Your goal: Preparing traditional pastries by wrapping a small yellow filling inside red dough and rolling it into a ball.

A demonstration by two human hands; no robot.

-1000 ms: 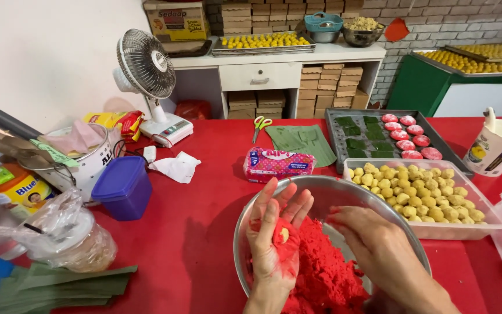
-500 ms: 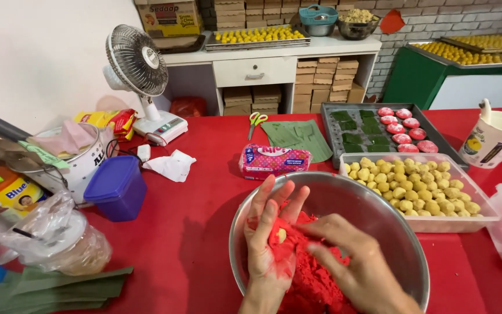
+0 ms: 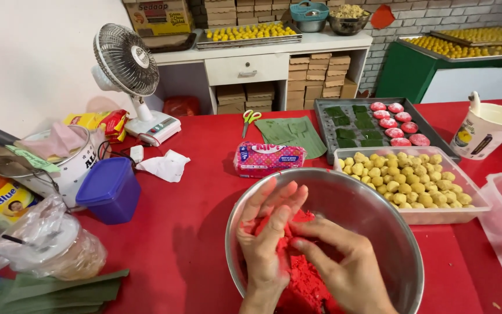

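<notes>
A big steel bowl (image 3: pixel 373 203) at the near edge of the red table holds crumbly red dough (image 3: pixel 300 279). My left hand (image 3: pixel 265 232) lies palm up over the bowl, cupping a flattened piece of red dough. My right hand (image 3: pixel 344 261) presses its fingers into that piece on the left palm. The yellow ball seen in the palm before is hidden under the fingers. A clear tray of yellow filling balls (image 3: pixel 405 177) stands just right of the bowl.
A dark tray (image 3: pixel 326 125) with green leaf squares and red cakes lies behind. A pink packet (image 3: pixel 268 158), scissors (image 3: pixel 250 118), banana leaf (image 3: pixel 291 131), blue box (image 3: pixel 108 189), fan (image 3: pixel 132 75), white cup (image 3: pixel 486 131) and bagged jars at left surround the bowl.
My right hand has come up from the bowl's right side onto the left palm, covering the yellow ball and pressing the red dough. The view has shifted slightly.
</notes>
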